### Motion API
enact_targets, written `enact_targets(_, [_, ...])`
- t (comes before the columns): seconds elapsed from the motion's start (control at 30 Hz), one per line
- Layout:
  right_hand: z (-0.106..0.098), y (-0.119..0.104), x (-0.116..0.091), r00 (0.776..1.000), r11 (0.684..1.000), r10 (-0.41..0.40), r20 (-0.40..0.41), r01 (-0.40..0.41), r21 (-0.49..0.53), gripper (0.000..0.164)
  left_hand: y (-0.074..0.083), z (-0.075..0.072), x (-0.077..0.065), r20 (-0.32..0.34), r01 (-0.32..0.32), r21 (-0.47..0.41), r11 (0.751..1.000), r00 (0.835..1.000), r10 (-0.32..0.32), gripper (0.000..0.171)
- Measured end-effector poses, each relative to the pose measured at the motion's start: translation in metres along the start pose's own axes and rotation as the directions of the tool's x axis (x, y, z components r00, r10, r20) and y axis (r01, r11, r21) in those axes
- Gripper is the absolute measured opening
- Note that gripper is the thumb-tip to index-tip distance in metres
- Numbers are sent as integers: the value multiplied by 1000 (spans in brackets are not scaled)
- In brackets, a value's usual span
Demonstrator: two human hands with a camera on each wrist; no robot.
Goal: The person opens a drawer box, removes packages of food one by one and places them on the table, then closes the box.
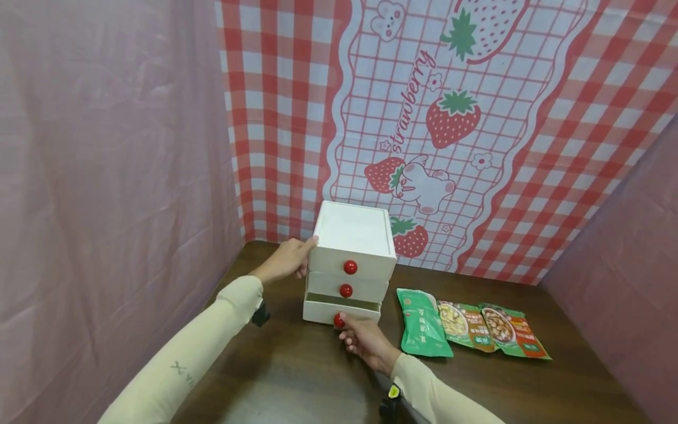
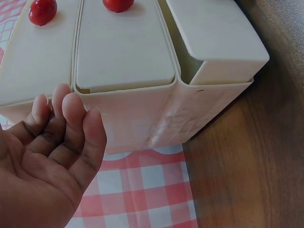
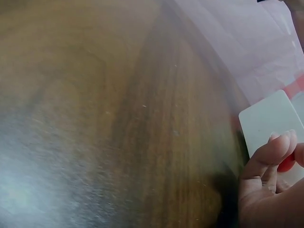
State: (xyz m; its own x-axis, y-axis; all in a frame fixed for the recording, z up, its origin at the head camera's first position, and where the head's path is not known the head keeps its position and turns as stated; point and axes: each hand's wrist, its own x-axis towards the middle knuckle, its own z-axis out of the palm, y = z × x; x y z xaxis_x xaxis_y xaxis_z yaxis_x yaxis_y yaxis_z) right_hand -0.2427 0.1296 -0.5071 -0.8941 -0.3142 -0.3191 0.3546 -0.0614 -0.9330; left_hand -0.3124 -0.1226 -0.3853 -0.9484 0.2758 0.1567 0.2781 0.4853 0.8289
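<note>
A white three-drawer box [image 1: 354,228] stands at the back of the table, each drawer front bearing a round red knob. Its bottom drawer [image 1: 318,311] is pulled partway out, and the top drawer [image 1: 328,262] and middle drawer [image 1: 324,285] look closed. My right hand [image 1: 368,344] pinches the lowest red knob [image 3: 287,164] between thumb and fingers. On the box's left side rests my left hand [image 1: 286,259], its fingertips at the edge beside the upper drawers. Slightly bent and loose, the fingers of that hand [image 2: 71,111] show in the left wrist view.
Right of the box lie a green packet [image 1: 424,324] and two food pouches with pictured bowls, one yellowish [image 1: 461,324], one reddish [image 1: 511,333]. Behind hangs a red checked strawberry cloth [image 1: 281,118]. Pink curtains [image 1: 116,176] flank the brown table [image 1: 296,377].
</note>
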Motion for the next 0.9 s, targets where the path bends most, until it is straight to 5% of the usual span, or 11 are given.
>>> enact_targets(0.9, [-5, -8, 21, 999, 1000, 11, -33, -11, 7, 46, -3, -1, 4, -2, -10, 6, 1000, 1000, 10, 78])
